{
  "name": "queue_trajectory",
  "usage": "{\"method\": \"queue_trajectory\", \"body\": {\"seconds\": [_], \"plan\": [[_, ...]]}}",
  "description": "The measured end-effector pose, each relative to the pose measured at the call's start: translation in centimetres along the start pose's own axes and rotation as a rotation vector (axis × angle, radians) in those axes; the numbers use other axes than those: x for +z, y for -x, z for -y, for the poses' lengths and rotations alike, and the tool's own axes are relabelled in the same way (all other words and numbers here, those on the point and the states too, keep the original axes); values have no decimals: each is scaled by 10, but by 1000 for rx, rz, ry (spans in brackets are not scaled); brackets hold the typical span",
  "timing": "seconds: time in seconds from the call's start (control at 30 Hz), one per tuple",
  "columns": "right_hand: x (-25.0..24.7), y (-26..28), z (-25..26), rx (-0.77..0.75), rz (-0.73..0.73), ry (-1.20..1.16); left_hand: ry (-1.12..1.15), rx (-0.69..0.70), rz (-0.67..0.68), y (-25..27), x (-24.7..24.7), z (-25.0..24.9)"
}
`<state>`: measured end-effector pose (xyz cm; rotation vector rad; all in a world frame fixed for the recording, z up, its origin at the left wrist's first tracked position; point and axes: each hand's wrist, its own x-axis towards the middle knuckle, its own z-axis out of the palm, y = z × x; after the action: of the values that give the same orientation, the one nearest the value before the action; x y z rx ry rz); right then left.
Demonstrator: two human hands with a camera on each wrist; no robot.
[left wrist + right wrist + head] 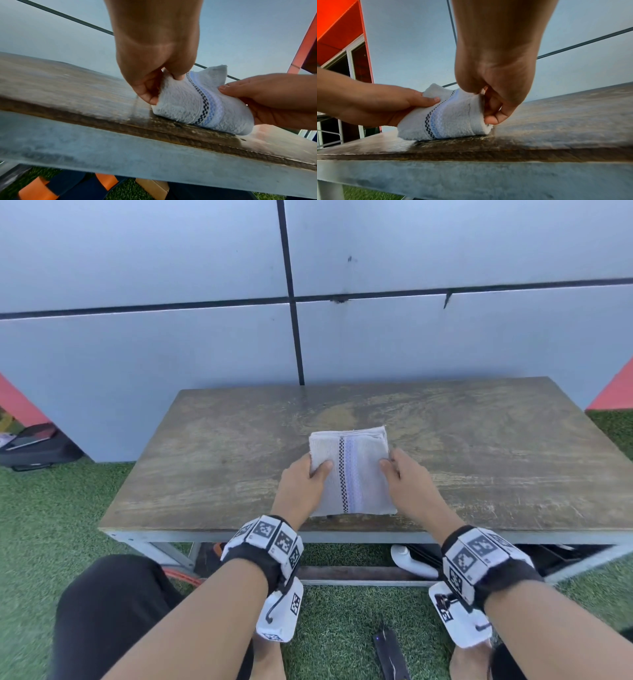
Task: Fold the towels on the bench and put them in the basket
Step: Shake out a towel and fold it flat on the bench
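Towel [352,470], white, striped, folded small; lies near front edge of bench [205,457]. Left hand [303,479] and right hand [406,475] pinch opposite sides, fingers curled beneath, likely ready for lifting. Basket unseen.

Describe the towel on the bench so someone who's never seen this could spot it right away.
Find the worn wooden bench against the grey wall. Near its front edge, the left hand and right hand grip a folded white towel. A dark checked line beside a pale blue band runs down its middle.
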<state>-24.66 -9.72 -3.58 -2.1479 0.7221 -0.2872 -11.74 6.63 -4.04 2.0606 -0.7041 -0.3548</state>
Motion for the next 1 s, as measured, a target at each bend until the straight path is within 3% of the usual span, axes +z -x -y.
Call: {"method": "queue_trajectory", "body": {"seconds": [0.23,0.57,1.0], "plan": [[15,-29,-11,120,-11,211,-265,-139,-65,-27,24,13],[21,-43,-11,230,-28,262,-313,-243,-100,-40,26,8],[24,-43,-11,216,-107,250,-379,-168,-117,-39,21,4]]}}
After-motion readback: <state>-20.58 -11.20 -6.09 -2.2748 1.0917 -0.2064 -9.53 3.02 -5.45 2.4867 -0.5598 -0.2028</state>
